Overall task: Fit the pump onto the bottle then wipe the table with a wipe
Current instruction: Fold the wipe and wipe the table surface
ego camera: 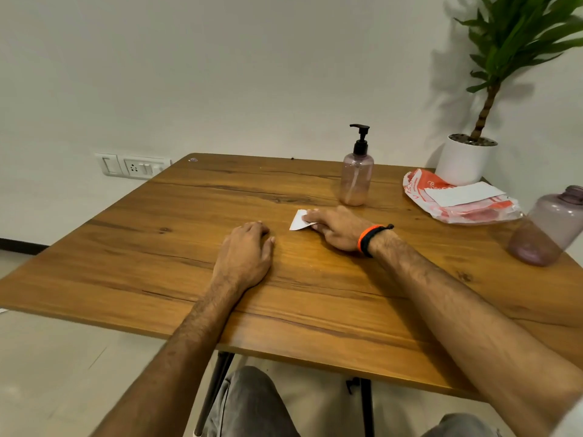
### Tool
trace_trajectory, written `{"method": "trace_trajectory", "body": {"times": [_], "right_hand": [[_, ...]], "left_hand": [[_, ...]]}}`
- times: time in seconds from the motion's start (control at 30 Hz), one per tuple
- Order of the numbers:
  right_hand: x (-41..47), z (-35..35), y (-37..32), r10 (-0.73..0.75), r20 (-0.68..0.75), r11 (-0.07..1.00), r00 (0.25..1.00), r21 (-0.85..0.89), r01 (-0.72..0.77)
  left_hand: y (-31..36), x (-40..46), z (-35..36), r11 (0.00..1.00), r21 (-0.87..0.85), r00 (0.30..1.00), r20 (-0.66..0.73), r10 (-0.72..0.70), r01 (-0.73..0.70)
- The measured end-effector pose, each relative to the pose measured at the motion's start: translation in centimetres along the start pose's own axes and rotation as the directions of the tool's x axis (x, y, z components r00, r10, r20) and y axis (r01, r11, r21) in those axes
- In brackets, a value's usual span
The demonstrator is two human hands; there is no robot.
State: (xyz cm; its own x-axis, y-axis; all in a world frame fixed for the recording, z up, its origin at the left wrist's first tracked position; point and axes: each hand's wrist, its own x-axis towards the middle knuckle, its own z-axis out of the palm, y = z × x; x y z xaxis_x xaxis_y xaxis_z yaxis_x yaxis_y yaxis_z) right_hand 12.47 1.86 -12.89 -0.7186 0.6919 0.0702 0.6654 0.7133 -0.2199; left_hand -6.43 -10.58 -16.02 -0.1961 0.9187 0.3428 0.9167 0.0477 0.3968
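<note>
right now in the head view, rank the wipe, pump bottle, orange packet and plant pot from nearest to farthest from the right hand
1. wipe: under the fingers of the right hand, touching.
2. pump bottle: just behind the hand, upright.
3. orange packet: off to the right, lying flat.
4. plant pot: behind the packet, at the table's far right corner.

Both forearms stretched forward
Left grip [244, 257] lies flat, fingers relaxed; right grip [334, 228], just beside it, has its fingers curled, pinching.

Right hand [337, 228] presses wipe [298, 220] on table [157, 247]; pump [360, 138] sits on bottle [356, 181].
</note>
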Motion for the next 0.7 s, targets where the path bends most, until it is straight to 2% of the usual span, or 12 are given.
{"method": "trace_trajectory", "body": {"times": [0.33,0.7], "right_hand": [[-1.5,0.2,-0.3,-0.02,0.068,0.992,0.997,0.127,0.012],[-7.1,0.4,-2.4,-0.166,0.114,0.967,0.979,0.213,0.139]], "left_hand": [[-0.2,0.0,0.0,1.0,-0.001,1.0,0.009,-0.001,0.001],[0.1,-0.1,-0.4,1.0,-0.006,1.0,0.027,-0.015,0.015]]}}
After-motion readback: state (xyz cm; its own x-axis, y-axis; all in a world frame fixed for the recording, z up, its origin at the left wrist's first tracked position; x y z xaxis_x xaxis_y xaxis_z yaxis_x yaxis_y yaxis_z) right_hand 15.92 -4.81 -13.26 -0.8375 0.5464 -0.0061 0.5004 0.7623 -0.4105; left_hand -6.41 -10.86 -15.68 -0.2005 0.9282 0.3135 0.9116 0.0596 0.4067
